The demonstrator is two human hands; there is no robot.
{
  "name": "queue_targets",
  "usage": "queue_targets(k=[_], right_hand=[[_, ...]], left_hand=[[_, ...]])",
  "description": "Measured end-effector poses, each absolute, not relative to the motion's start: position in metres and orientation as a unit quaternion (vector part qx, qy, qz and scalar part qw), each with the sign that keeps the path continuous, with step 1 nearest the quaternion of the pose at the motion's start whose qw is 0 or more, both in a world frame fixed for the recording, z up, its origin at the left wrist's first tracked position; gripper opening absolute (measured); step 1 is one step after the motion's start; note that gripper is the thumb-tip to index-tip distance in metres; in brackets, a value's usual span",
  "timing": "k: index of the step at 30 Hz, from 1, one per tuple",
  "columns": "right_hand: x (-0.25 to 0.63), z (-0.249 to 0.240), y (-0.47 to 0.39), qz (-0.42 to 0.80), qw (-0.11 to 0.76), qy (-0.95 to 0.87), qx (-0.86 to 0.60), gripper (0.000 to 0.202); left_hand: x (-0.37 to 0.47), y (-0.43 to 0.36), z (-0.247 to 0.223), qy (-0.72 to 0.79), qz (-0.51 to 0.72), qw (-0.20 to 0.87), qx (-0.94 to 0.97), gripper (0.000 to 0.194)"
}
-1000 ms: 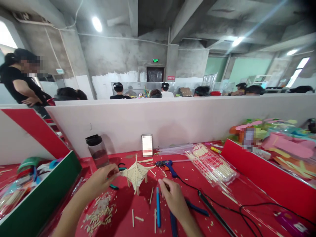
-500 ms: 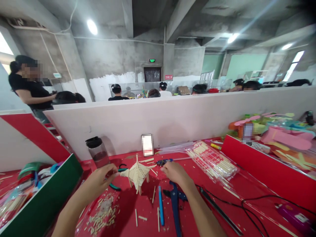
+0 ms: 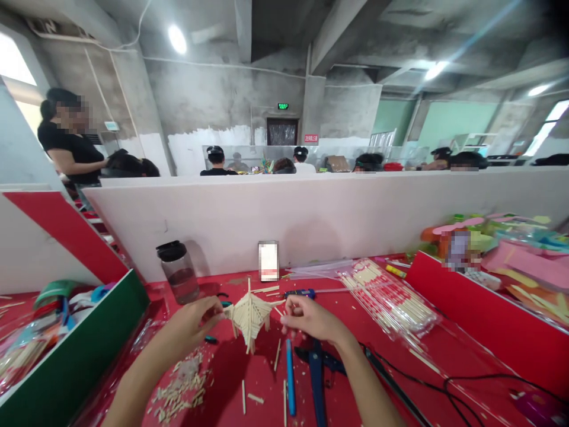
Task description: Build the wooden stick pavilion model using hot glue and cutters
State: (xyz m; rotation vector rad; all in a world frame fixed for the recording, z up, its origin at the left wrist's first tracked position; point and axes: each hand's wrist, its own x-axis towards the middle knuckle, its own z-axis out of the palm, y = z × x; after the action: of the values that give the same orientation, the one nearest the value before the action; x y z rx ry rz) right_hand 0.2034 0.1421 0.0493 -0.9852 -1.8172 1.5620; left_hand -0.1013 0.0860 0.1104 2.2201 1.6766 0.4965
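Observation:
A small model of pale wooden sticks [image 3: 250,315], with a pointed top and short legs, stands on the red table. My left hand [image 3: 202,320] is at its left side, fingers curled near its left tip; whether they touch it is unclear. To its right, my right hand [image 3: 306,319] has thumb and fingers bent toward each other; anything between them is too small to make out. Behind that hand lies a blue glue gun [image 3: 300,293]. In front are a blue pen [image 3: 290,379], a dark blue cutter [image 3: 316,379] and loose sticks [image 3: 243,396].
Cut stick bits [image 3: 182,388] lie at front left. A bottle [image 3: 180,276] and a phone [image 3: 269,261] stand by the white partition [image 3: 231,219]. Bagged sticks [image 3: 391,299] lie right. Green [image 3: 84,356] and red [image 3: 489,320] boards flank the table. People are beyond the partition.
My right hand has moved slightly left and down, toward the model, uncovering more of the glue gun. My left hand has shifted slightly right. The view has shifted a little.

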Motion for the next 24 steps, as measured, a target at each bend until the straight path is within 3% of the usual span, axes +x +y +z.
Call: queue_targets(k=[3, 14, 24], right_hand=[[0.189, 0.054, 0.133, 0.604, 0.257, -0.67, -0.347, 0.04], [0.151, 0.041, 0.128, 0.581, 0.324, -0.632, -0.397, 0.044], [0.146, 0.042, 0.127, 0.556, 0.341, -0.631, -0.419, 0.036]], left_hand=[[-0.098, 0.089, 0.104, 0.576, 0.171, 0.165, 0.782, 0.025], [-0.089, 0.086, 0.106, 0.564, 0.172, 0.155, 0.793, 0.023], [-0.083, 0.085, 0.104, 0.547, 0.189, 0.127, 0.806, 0.019]])
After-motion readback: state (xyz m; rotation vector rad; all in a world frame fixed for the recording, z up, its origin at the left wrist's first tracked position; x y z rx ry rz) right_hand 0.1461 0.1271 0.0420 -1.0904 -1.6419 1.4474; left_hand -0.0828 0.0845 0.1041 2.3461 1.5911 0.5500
